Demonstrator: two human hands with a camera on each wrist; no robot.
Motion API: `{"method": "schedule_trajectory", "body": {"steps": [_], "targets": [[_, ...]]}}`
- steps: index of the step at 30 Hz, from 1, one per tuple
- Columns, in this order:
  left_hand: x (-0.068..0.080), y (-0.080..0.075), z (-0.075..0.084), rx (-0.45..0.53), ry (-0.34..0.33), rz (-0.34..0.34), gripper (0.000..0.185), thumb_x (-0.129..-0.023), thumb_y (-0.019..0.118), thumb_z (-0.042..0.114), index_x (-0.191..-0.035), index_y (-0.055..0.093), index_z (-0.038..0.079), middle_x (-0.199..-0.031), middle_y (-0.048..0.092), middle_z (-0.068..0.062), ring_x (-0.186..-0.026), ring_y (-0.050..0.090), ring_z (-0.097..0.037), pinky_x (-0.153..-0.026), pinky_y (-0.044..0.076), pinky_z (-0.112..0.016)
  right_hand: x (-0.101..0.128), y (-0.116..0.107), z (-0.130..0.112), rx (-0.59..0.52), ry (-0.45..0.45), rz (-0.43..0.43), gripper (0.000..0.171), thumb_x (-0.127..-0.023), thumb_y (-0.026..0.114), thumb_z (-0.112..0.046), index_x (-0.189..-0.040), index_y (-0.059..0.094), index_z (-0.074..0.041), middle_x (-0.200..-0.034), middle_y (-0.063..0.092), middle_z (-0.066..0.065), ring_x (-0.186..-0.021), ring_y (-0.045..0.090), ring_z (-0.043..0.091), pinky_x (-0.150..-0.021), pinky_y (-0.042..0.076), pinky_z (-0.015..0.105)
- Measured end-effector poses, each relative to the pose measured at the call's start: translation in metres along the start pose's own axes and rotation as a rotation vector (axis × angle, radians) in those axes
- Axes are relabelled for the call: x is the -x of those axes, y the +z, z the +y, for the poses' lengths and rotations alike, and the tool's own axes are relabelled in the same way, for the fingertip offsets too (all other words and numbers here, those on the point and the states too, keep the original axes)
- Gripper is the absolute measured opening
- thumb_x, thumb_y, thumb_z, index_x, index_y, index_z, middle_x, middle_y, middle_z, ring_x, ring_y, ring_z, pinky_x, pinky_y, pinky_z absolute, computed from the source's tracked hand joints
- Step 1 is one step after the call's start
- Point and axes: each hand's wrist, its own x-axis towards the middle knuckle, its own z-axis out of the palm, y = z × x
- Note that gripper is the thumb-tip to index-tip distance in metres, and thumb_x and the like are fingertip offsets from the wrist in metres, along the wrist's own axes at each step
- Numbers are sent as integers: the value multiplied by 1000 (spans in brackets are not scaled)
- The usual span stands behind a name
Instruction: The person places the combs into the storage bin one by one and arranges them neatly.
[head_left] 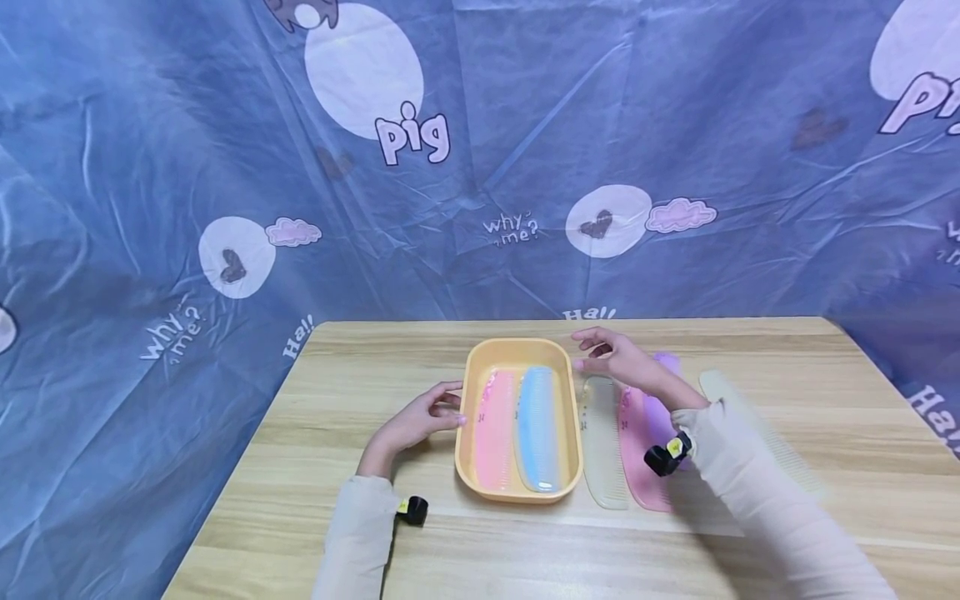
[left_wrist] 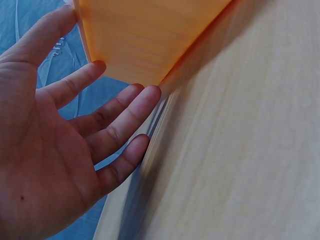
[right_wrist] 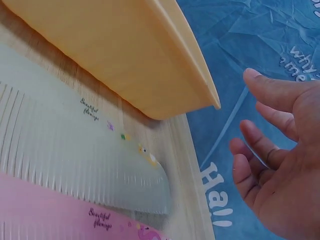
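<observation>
A yellow-orange plastic tray (head_left: 467, 467) stands on the table, holding a pink comb (head_left: 493, 429) and a blue comb (head_left: 537, 429) side by side. My left hand (head_left: 422, 419) is at the tray's left wall, its fingertips right at the side and rim; the left wrist view shows the fingers (left_wrist: 120, 117) spread and relaxed. Beyond the tray's far right corner, my right hand (head_left: 617, 354) hovers with nothing in it, fingers loosely bent and apart from the tray in the right wrist view. Below that hand lies a pale grey-green comb (right_wrist: 100, 145), close along the tray's right side.
Right of the pale comb lies a darker pink comb (head_left: 643, 467), then a purple comb (head_left: 664, 362) partly hidden by the right forearm. A cream comb (head_left: 787, 454) lies slanted farther right, partly under the sleeve. A blue printed cloth (head_left: 480, 167) hangs behind the wooden table (head_left: 285, 500).
</observation>
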Motion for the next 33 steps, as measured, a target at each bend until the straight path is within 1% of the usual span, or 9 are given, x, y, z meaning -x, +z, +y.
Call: {"method": "schedule_trajectory", "body": {"steps": [6, 13, 16, 20, 24, 26, 29, 31, 33], "targets": [[0, -1, 1, -1, -7, 17, 68, -90, 69, 28, -148, 37, 13, -133, 52, -17, -122, 53, -31, -99, 48, -40, 7, -5, 0, -16, -6, -26, 50, -91, 64, -7, -136, 47, 4, -128, 50, 31, -112, 54, 38, -91, 46, 31], [-1, -1, 2, -17, 8, 9, 67, -90, 69, 28, -147, 37, 12, -133, 52, -19, -119, 55, -30, -99, 47, -42, 21, -22, 6, -18, 25, -60, 58, -92, 63, -13, -143, 39, -1, -138, 46, 28, -125, 47, 45, -99, 44, 41], [-1, -1, 2, -35, 11, 9, 67, -91, 68, 29, -147, 37, 12, -133, 52, -19, -117, 55, -29, -99, 47, -42, 28, -32, 13, -24, 36, -64, 62, -93, 63, -16, -146, 35, -1, -140, 44, 28, -128, 44, 46, -98, 43, 36], [0, -2, 2, -37, 5, 11, 67, -91, 68, 29, -148, 37, 12, -134, 52, -19, -118, 55, -29, -99, 47, -40, 36, -46, 21, -32, 38, -62, 64, -93, 60, -15, -148, 30, 0, -142, 40, 29, -128, 41, 46, -94, 43, 25], [0, -2, 0, -26, -1, 7, 68, -91, 68, 29, -148, 36, 12, -133, 52, -19, -120, 55, -31, -100, 47, -42, 44, -58, 25, -24, 35, -47, 64, -94, 59, -14, -149, 29, -1, -142, 40, 29, -124, 46, 33, -90, 42, 15], [0, -1, 0, -15, -6, 1, 68, -91, 68, 28, -148, 36, 12, -133, 52, -19, -120, 56, -31, -100, 47, -42, 47, -63, 26, -15, 31, -35, 64, -94, 59, -14, -149, 29, -1, -141, 41, 28, -119, 50, 19, -89, 42, 12], [1, -1, 0, -10, -2, 0, 67, -90, 68, 28, -148, 36, 12, -133, 52, -19, -120, 56, -32, -101, 46, -44, 52, -70, 27, -13, 21, -18, 64, -94, 61, -13, -148, 30, 0, -140, 42, 28, -110, 50, 1, -88, 42, 11], [1, 0, 0, -17, -2, 8, 67, -90, 69, 28, -147, 37, 13, -133, 52, -18, -119, 56, -31, -101, 46, -45, 54, -74, 29, -22, 15, -7, 64, -93, 61, -14, -148, 30, 1, -140, 42, 28, -106, 49, -5, -87, 43, 11], [1, 0, 0, -21, -3, 14, 67, -90, 69, 28, -147, 38, 13, -132, 53, -17, -118, 55, -29, -100, 45, -45, 57, -77, 31, -31, 9, 0, 65, -94, 61, -15, -147, 30, 2, -139, 42, 28, -106, 50, -6, -87, 43, 11]]}}
